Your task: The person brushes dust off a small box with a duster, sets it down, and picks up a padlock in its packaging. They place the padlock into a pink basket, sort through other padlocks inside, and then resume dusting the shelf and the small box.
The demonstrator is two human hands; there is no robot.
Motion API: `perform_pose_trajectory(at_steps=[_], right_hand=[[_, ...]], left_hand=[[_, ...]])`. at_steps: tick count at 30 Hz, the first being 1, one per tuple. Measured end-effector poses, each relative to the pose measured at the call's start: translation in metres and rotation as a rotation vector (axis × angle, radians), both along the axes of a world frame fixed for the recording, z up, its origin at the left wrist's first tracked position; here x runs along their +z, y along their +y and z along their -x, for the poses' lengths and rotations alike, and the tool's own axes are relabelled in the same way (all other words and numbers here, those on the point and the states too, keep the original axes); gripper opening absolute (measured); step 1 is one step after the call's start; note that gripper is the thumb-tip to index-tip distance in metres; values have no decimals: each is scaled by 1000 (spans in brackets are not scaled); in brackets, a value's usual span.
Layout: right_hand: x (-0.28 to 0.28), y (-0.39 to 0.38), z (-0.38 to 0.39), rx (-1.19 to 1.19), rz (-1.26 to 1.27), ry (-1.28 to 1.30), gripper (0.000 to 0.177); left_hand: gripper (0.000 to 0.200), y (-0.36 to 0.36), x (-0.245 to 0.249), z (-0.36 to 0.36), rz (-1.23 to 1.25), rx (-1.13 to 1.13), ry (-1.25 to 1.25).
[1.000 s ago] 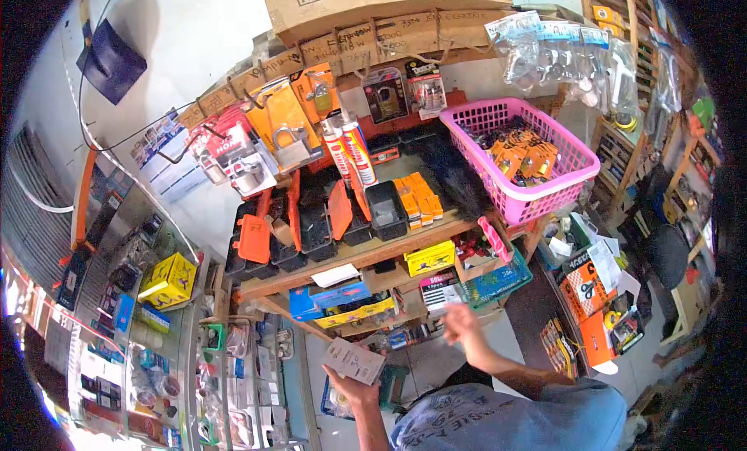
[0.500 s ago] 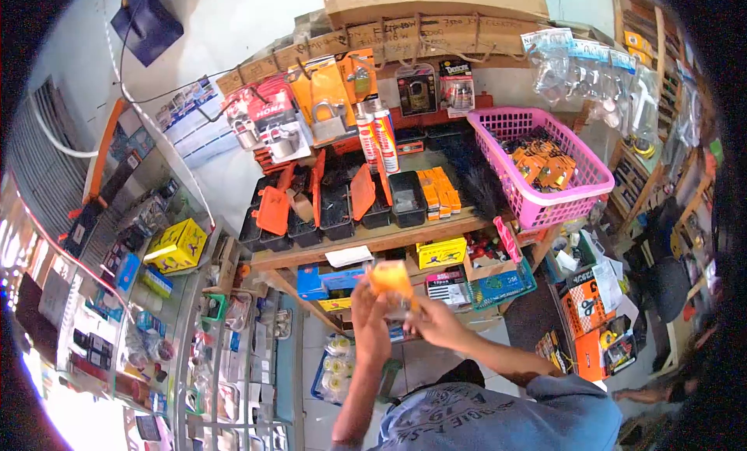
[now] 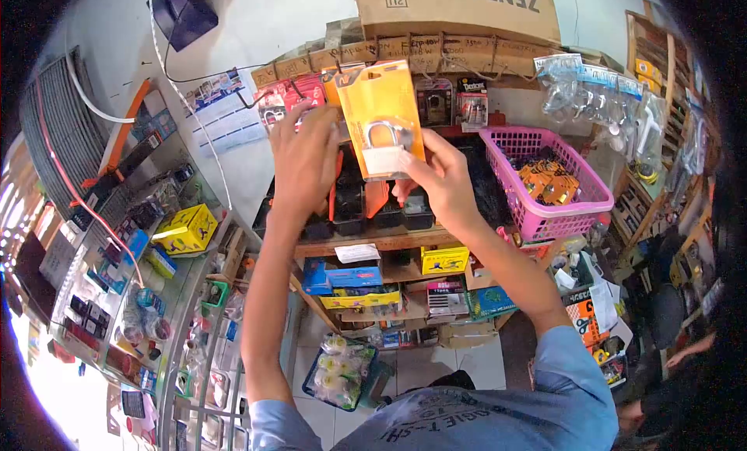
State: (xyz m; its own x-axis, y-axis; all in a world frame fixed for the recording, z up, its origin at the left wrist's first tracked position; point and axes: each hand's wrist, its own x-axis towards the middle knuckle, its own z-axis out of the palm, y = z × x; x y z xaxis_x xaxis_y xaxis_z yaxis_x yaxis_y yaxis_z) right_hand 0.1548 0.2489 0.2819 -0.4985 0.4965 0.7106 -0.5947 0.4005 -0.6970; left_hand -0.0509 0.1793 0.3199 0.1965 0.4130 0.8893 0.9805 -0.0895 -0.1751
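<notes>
My right hand [image 3: 447, 182] grips the lower right edge of a carded padlock [image 3: 381, 101], a yellow-orange pack with a silver shackle and a white label. The card is upright, facing me, above the black bins. My left hand [image 3: 306, 159] is raised just left of it with its fingers apart, in front of the hanging red packs [image 3: 272, 105]. Whether its fingertips touch those packs or the hook is hidden. Another orange pack [image 3: 331, 85] shows partly behind the held one.
A wooden rail [image 3: 389, 50] with hooks runs along the wall. Black bins [image 3: 350, 214] line the shelf below. To the right stands a pink basket [image 3: 545, 217] with small orange packs. A glass case [image 3: 183, 311] is at left, and a person's arm [image 3: 691, 348] shows at far right.
Both hands have risen from in front of the shelf to the hanging packs. The carded padlock moved up with them and is now in my right hand alone. The view has shifted.
</notes>
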Motion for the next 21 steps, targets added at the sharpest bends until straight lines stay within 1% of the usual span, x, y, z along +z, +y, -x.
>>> perform_pose_trajectory(at_steps=[1, 3, 4, 5, 7, 9, 11, 15, 21], right_hand=[[5, 2, 4, 4, -5, 3, 27], [13, 3, 14, 30, 30, 8, 23], [15, 4, 19, 15, 15, 3, 23], [16, 6, 23, 18, 11, 4, 23], [19, 10, 30, 60, 48, -20, 23], [21, 16, 36, 63, 17, 1, 23], [24, 19, 41, 55, 45, 5, 23], [26, 23, 49, 89, 88, -10, 24], [31, 20, 49, 105, 135, 9, 27]], left_hand=[[32, 2, 4, 5, -5, 4, 3], [35, 9, 4, 16, 28, 235, 314], [40, 12, 3, 22, 51, 280, 353], [40, 15, -1, 28, 47, 284, 353], [33, 14, 0, 31, 66, 331, 399], [35, 11, -1, 34, 86, 356, 409], [36, 9, -3, 39, 59, 322, 409], [36, 3, -2, 41, 104, 361, 382], [34, 3, -4, 45, 69, 352, 381]])
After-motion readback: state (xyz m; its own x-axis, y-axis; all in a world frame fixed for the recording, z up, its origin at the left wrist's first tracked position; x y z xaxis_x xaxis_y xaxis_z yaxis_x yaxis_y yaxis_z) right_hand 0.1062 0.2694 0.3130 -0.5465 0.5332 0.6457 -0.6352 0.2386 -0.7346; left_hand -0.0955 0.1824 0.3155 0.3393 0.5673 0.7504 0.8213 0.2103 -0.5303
